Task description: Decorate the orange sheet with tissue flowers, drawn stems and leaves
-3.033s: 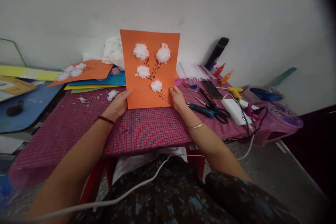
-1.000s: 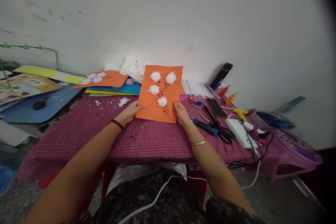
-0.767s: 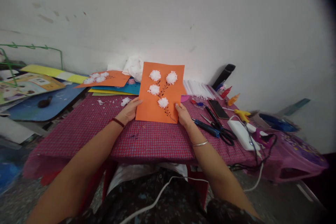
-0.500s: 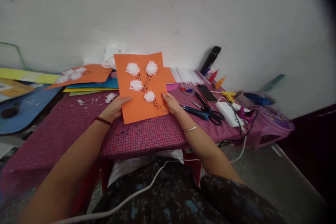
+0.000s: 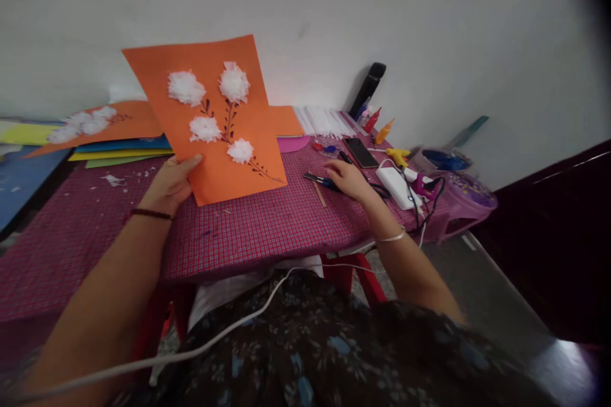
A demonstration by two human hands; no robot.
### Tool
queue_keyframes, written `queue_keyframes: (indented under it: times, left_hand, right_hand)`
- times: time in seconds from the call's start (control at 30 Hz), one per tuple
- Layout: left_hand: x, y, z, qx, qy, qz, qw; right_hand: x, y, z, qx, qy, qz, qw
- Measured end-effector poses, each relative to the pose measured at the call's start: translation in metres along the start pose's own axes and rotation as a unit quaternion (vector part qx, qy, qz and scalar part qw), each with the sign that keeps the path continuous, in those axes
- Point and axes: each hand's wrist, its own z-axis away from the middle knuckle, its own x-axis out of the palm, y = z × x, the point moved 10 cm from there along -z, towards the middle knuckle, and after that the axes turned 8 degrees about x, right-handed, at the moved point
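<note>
My left hand [image 5: 174, 181] is closed on the lower left edge of an orange paper sheet [image 5: 258, 165], its thumb on the front. The sheet is raised and tilted above the table. Several fluffy white flowers [image 5: 204, 129] are fixed on it, along dark painted stems with small leaves. Over on the right, my right hand [image 5: 348, 179] is low above the table, fingers loosely bent over a blue-handled tool [image 5: 327, 182]. It partly covers a pair of black scissors [image 5: 380, 191] too; I see no firm grip. A thin brown stick [image 5: 319, 193] lies beside the tool.
A second orange sheet with white flowers [image 5: 95, 124] lies at left on coloured sheets [image 5: 124, 154]. White paper strips [image 5: 324, 122] lie at the back. A phone [image 5: 361, 152], white power strip [image 5: 400, 187], yellow glue gun [image 5: 398, 156] and paint tubes [image 5: 384, 132] stand or lie right.
My right hand has let go of the orange sheet and moved right to the tools. My left hand alone now holds the sheet, which is higher, further left and nearer the camera.
</note>
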Motion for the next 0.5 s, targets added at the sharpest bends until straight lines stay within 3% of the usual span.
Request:
queue_keyframes:
  times: [0.1,0.23,0.3,0.37,0.5]
  left_hand:
    - [0.004,0.01,-0.001,0.024,-0.004,0.016,1.0]
    - [0.0,0.021,-0.005,0.05,0.011,0.022,0.998]
    - [-0.004,0.022,-0.006,0.049,0.02,0.014,0.999]
    - [-0.006,0.019,-0.006,0.026,0.017,-0.003,0.999]
    - [-0.009,0.005,0.002,-0.07,-0.018,-0.061,0.996]
  right_hand:
    - [-0.014,0.016,0.03,-0.004,-0.018,0.098,0.995]
    - [-0.002,0.022,0.05,-0.039,-0.029,0.322,0.945]
    - [0.001,0.023,0.049,-0.039,-0.022,0.358,0.933]
    - [-0.005,0.025,0.046,-0.023,0.002,0.365,0.931]
    - [-0.043,0.042,0.047,0.049,0.069,0.396,0.914]
